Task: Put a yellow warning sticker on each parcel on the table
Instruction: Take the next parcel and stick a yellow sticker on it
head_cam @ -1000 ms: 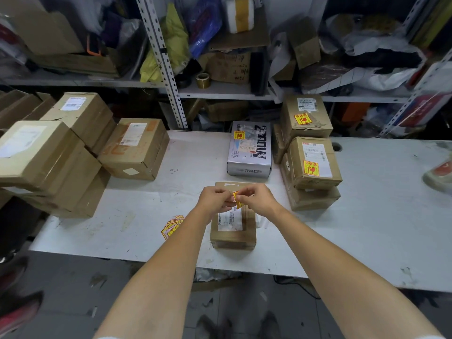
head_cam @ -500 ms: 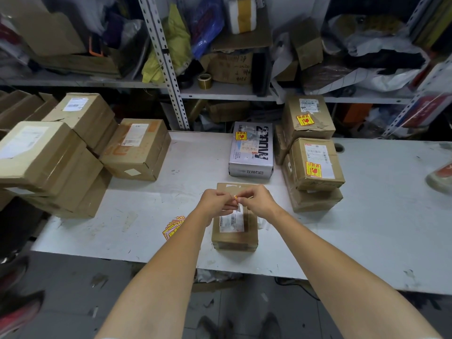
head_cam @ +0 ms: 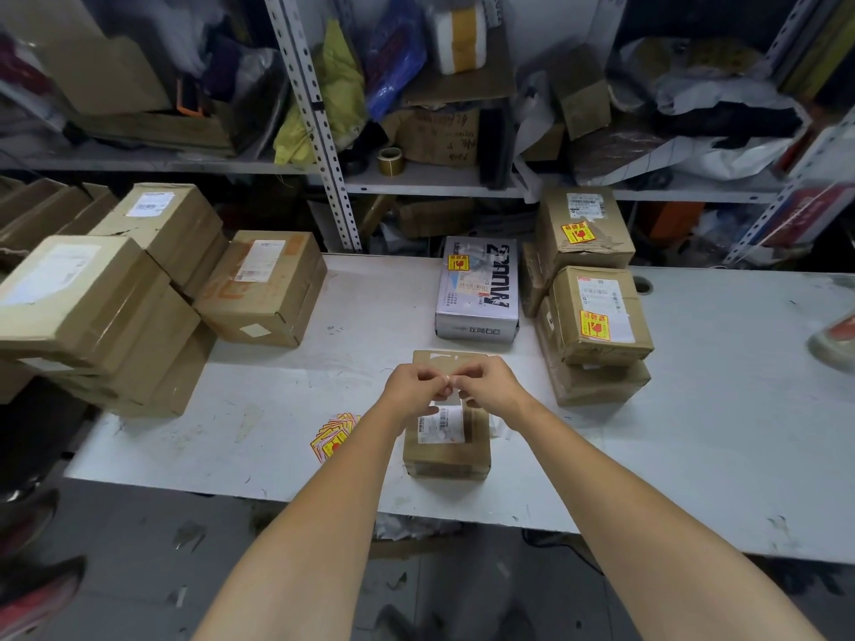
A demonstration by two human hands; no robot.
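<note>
Both curled | left hand (head_cam: 413, 387), right hand (head_cam: 491, 387) touching fingertips above parcel (head_cam: 447, 453) | grip: cannot tell

i count 2 hands, left hand (head_cam: 412, 386) + right hand (head_cam: 491, 386), w/ 1 pale sticker scrap (head_cam: 447, 377) btw them. 1 small brown parcel (head_cam: 446, 451), 1 grey parcel (head_cam: 476, 316), 3 rt brown parcels (head_cam: 601, 344), min 4 lt brown parcels (head_cam: 263, 293). 3 stuck yellow stickers (head_cam: 594, 325), 1 loose sticker fan (head_cam: 333, 438).

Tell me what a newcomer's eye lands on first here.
The left hand and right hand meet fingertip to fingertip over a small brown parcel near the table's front edge. Yellow warning stickers pop next: a fanned sticker stack left of it, and one each on the white printed box and two brown parcels farther right.
</note>
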